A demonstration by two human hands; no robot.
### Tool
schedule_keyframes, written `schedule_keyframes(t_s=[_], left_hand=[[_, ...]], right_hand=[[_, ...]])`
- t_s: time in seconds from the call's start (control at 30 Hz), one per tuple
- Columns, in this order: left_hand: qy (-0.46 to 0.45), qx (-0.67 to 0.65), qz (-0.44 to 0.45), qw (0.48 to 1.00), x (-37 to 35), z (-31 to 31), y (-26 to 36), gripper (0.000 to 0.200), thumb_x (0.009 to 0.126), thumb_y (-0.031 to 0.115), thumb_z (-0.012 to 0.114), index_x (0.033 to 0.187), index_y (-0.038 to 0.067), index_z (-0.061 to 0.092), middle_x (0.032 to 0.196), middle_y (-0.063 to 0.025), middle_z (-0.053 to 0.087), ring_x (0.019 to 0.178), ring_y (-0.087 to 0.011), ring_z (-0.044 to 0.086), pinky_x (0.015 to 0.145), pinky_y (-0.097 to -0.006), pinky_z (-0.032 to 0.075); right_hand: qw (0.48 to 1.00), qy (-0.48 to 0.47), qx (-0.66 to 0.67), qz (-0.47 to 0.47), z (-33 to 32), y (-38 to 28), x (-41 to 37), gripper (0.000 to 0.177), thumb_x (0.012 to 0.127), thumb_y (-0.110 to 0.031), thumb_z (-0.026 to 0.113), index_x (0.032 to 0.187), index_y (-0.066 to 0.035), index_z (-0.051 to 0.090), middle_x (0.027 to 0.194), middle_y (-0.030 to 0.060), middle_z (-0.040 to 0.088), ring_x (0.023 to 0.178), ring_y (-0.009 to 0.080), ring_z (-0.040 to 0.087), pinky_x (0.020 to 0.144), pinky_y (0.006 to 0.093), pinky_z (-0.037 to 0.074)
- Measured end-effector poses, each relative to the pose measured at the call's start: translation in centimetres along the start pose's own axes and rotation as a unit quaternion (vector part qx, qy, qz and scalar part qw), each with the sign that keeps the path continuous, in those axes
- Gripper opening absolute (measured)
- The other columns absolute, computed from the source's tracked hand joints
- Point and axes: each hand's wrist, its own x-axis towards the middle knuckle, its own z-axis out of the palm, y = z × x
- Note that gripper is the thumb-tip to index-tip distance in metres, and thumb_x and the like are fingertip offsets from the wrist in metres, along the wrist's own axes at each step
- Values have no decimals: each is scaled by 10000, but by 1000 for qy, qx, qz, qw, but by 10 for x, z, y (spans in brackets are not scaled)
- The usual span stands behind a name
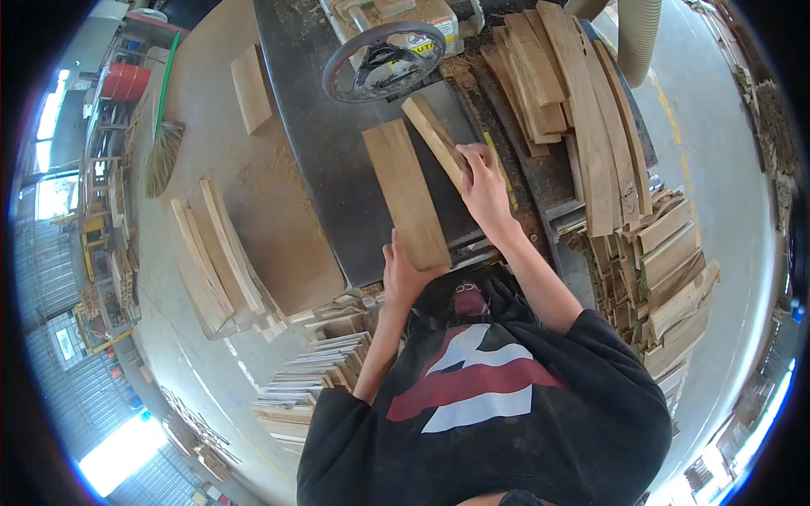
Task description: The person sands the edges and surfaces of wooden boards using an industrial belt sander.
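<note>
A flat wooden board (407, 194) lies over the dark metal machine table (329, 169). My left hand (407, 274) grips its near end, thumb along the end and fingers at the left edge. To the right, a narrower wooden piece (434, 139) is tilted up on its edge. My right hand (487, 185) is closed around the near part of this piece, fingers over its top. The two pieces lie side by side with a gap that widens toward me.
A handwheel (384, 61) stands at the table's far side. Stacked boards (582, 110) rise on the right, with more cut wood (675, 261) below them. Curved strips (228, 253) and a single board (251, 88) rest on the brown surface at left, near a broom (163, 156).
</note>
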Motion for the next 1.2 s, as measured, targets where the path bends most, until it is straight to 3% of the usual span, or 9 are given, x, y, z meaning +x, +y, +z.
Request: schedule_keyframes(t_s=[0.07, 0.13, 0.27, 0.37, 0.43, 0.47, 0.7, 1.03, 1.2], left_hand=[[-7, 37, -6, 999, -1, 8, 7, 1332, 559, 380, 983, 1567, -26, 213, 1443, -350, 373, 1309, -489, 427, 1097, -500, 413], [158, 86, 88, 980, 6, 17, 24, 1253, 588, 344, 964, 1552, -24, 254, 1429, -360, 339, 1298, -497, 395, 1094, -496, 402], [149, 153, 61, 975, 27, 31, 35, 1141, 614, 260, 930, 1532, -23, 315, 1446, -326, 356, 1334, -474, 392, 1108, -500, 391], [129, -77, 62, 987, 31, 15, 19, 994, 686, 193, 867, 1518, -36, 371, 1458, -260, 439, 1335, -384, 464, 1112, -462, 403], [8, -497, -26, 867, 26, -6, 20, 899, 743, 133, 811, 1521, -40, 396, 1369, -193, 569, 1276, -285, 551, 1082, -407, 430], [3, -507, -23, 861, 22, -12, 15, 809, 804, 140, 765, 1508, -58, 419, 1330, -141, 619, 1218, -203, 594, 1058, -338, 447], [19, -631, -47, 774, 12, -21, 2, 744, 858, 208, 700, 1499, -58, 435, 1364, -136, 602, 1210, -208, 597, 1038, -324, 458], [60, -539, -44, 839, 14, -7, 7, 695, 831, 201, 764, 1436, -48, 528, 1368, -164, 603, 1240, -239, 590, 1058, -368, 450], [160, -126, 74, 976, 25, 20, 3, 736, 705, 243, 893, 1367, 51, 634, 1488, -284, 482, 1374, -393, 459, 1098, -458, 414]], right_hand=[[998, 27, -36, -51, 14, 6, 1, 416, 874, 0, 671, 1275, -82, 600, 1346, 207, 536, 1145, 424, 598, 941, 489, 523], [997, 19, -17, -66, 14, -5, 0, 422, 871, -3, 678, 1277, -83, 597, 1345, 198, 540, 1174, 422, 580, 961, 490, 515], [997, -32, -31, -65, 14, -9, -21, 475, 865, -13, 691, 1317, -98, 572, 1341, 216, 537, 1196, 430, 559, 1003, 486, 496], [993, -49, -98, -45, 13, 6, -38, 513, 866, 22, 654, 1357, -78, 540, 1304, 259, 535, 1163, 460, 558, 988, 499, 487], [996, -67, -25, -44, 6, 15, -43, 516, 865, 71, 603, 1361, -48, 529, 1289, 277, 531, 1146, 487, 554, 973, 513, 480], [997, -63, 2, -41, 3, 12, -44, 518, 868, 99, 564, 1366, -39, 522, 1275, 289, 530, 1135, 502, 551, 959, 516, 477], [997, -75, 27, -10, -2, 18, -50, 528, 898, 83, 575, 1400, -73, 537, 1301, 248, 527, 1125, 457, 585, 920, 466, 518], [998, -58, 36, 7, 3, 18, -51, 544, 880, 105, 605, 1377, -116, 582, 1324, 214, 530, 1202, 423, 566, 948, 462, 528], [981, 64, -99, -151, -10, 19, -22, 387, 884, 85, 632, 1211, -116, 680, 1450, 139, 517, 1322, 392, 511, 1071, 467, 459]])
